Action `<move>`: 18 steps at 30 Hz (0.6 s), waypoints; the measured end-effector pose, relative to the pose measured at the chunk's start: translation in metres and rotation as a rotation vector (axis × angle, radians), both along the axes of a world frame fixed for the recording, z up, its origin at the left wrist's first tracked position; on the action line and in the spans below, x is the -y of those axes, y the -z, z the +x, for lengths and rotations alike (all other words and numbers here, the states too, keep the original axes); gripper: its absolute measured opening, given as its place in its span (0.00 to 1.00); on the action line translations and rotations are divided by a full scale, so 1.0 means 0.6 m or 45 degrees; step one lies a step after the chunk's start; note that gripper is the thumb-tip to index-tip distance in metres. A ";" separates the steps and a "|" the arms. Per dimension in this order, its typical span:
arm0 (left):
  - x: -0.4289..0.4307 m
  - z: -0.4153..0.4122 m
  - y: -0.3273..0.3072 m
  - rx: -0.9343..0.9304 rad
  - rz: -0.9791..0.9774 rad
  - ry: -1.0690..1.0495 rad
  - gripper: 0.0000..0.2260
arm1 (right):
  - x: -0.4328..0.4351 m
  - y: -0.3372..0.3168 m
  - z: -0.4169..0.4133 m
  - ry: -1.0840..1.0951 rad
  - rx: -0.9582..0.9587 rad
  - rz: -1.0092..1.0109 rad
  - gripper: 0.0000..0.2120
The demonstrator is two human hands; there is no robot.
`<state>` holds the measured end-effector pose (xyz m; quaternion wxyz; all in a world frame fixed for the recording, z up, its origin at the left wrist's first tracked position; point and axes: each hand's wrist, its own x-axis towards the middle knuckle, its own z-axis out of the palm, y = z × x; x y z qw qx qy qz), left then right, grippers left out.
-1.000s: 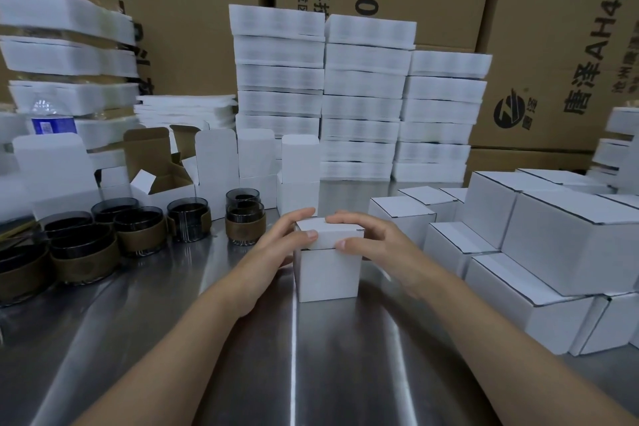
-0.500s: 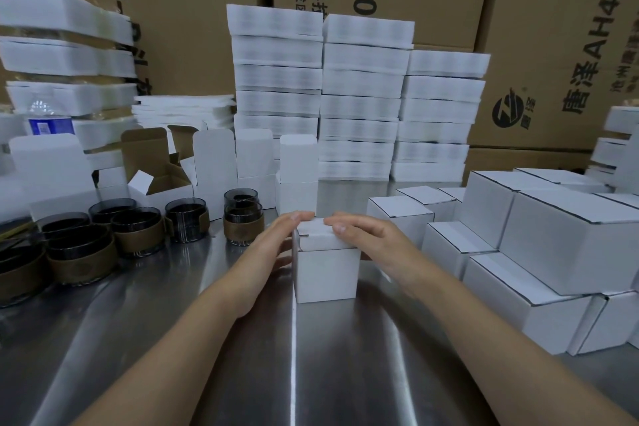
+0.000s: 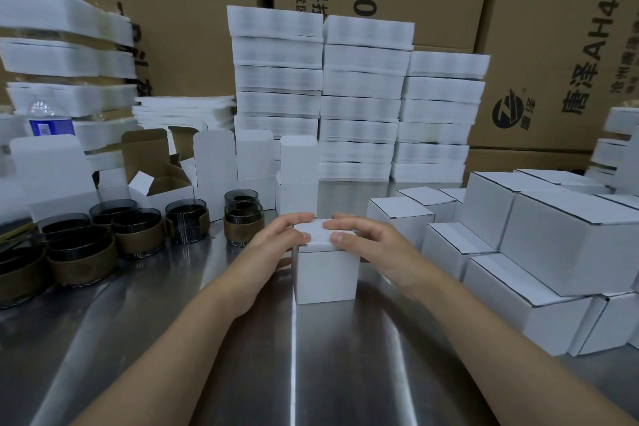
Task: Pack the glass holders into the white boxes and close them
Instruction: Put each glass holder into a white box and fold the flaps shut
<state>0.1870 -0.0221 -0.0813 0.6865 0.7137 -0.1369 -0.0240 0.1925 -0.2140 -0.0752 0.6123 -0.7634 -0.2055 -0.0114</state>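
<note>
The white box (image 3: 326,275) stands upright on the steel counter (image 3: 345,373), straight in front of the person and squarely between the two hands, so neither is the nearer. The left hand (image 3: 276,242) comes in from the box's left and the right hand (image 3: 375,245) from its right. Both are open, with fingers and thumbs laid almost straight across the lid and pressing on it rather than wrapping it. The lid's front edge, the one facing the person, looks not quite flush at its left corner, so I judge the closing press to be straight down there. The box is near enough a cube, so it has no long axis to mind. The closed boxes (image 3: 539,252) are stacked to the right, nearer the right hand. The unpacked glass holders (image 3: 138,235) sit to the left, nearer the left hand.
</note>
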 end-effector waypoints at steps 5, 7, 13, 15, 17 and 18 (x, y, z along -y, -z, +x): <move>0.001 -0.002 -0.004 0.003 0.005 -0.022 0.14 | 0.000 -0.002 -0.002 -0.003 0.017 -0.035 0.13; 0.001 -0.003 -0.005 0.009 0.017 -0.013 0.13 | -0.001 -0.003 -0.004 -0.023 0.046 -0.044 0.09; -0.001 -0.009 -0.009 0.078 0.052 0.015 0.14 | -0.001 -0.003 -0.005 -0.053 0.078 -0.068 0.10; -0.001 -0.009 -0.010 0.070 0.040 0.004 0.15 | -0.002 -0.004 -0.006 -0.051 0.083 -0.077 0.11; 0.000 -0.008 -0.010 0.054 0.013 -0.020 0.15 | -0.002 -0.005 -0.007 -0.039 0.097 -0.097 0.12; 0.000 -0.007 -0.010 0.050 0.014 -0.030 0.15 | -0.002 -0.005 -0.008 -0.034 0.106 -0.106 0.12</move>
